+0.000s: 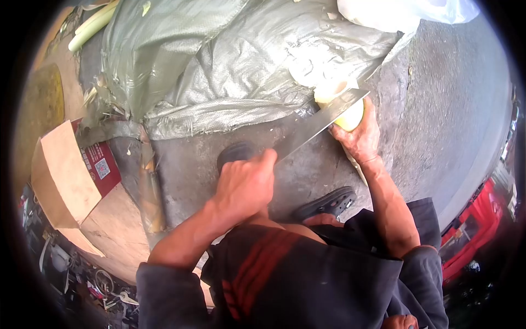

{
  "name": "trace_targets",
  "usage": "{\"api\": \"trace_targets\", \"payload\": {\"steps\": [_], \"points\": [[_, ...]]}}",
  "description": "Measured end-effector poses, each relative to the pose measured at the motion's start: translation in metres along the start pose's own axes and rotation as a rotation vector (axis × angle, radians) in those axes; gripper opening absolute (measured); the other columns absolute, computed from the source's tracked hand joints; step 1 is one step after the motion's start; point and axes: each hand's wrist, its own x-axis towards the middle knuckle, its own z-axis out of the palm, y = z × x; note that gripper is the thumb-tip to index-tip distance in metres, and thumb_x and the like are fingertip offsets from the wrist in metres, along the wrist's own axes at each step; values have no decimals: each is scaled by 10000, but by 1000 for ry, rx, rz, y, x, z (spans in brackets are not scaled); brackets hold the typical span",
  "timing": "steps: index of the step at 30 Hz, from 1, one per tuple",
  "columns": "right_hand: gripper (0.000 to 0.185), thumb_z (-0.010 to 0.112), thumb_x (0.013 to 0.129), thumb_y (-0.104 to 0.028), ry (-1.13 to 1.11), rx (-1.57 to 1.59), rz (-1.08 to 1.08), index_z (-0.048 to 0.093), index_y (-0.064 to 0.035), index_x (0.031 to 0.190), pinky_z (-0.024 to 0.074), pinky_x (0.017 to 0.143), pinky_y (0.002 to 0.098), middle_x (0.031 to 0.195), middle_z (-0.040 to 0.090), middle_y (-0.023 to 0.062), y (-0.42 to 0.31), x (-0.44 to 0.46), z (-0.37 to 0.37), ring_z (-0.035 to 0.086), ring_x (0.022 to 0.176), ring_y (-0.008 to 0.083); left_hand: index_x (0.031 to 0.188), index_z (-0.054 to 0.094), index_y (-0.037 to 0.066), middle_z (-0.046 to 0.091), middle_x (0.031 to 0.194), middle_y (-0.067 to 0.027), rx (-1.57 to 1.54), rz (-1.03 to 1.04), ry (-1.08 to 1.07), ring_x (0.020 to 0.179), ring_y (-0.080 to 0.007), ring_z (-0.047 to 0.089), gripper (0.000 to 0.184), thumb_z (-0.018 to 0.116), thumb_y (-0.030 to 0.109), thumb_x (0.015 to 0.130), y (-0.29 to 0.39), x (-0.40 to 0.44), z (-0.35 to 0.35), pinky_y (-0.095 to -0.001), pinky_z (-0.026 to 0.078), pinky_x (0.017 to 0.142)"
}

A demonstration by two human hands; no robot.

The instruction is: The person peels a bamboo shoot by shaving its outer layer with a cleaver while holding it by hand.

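My left hand [246, 178] is closed around the handle of a long-bladed knife [312, 129]; the handle itself is hidden. The blade slants up to the right and its tip end crosses in front of a pale yellow-green vegetable [350, 117]. My right hand [366, 134] wraps around that vegetable from the right and below. Glare washes out its upper end, so its exact kind is unclear, as is whether the blade touches it. A thin pale strip shows below my right hand.
A grey-green woven plastic sheet [219, 82] covers the ground ahead. An opened cardboard box [71, 175] lies at left, and a long green stalk [93, 27] at upper left. A white plastic bag [394, 13] sits at top right. My dark clog [329, 204] stands on the pavement.
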Motion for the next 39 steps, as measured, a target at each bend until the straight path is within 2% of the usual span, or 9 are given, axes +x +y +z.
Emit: {"api": "trace_targets", "payload": {"steps": [9,21,30,39], "points": [[970,894,634,-368,25,-11,-22,435,-81,1439,526,919,482,1237,587,189,2,-3,2,621,1127,398,991,561,18,652,654,-194,-15,-38,-57,602,-414,653,125,610,71,889,3,18,6,-533,496,544],[963,892,635,-387,25,-61,-25,442,-78,1428,531,897,490,1220,591,192,-3,-1,1,624,1111,403,981,556,-10,670,678,-199,25,7,-41,607,-417,672,139,593,50,861,7,76,29,-540,520,575],[973,887,630,-410,3,-36,-20,445,-70,1428,539,879,480,1199,611,194,0,2,-3,643,1088,405,963,559,-29,684,697,-238,52,-16,-44,664,-423,704,135,562,17,837,16,108,34,-539,549,630],[998,878,638,-440,-49,34,-50,438,-32,1435,523,922,478,1220,617,214,10,10,-8,635,1128,404,1034,580,-49,707,770,-241,108,-41,-89,762,-417,719,211,553,23,837,21,140,33,-522,560,711]]}}
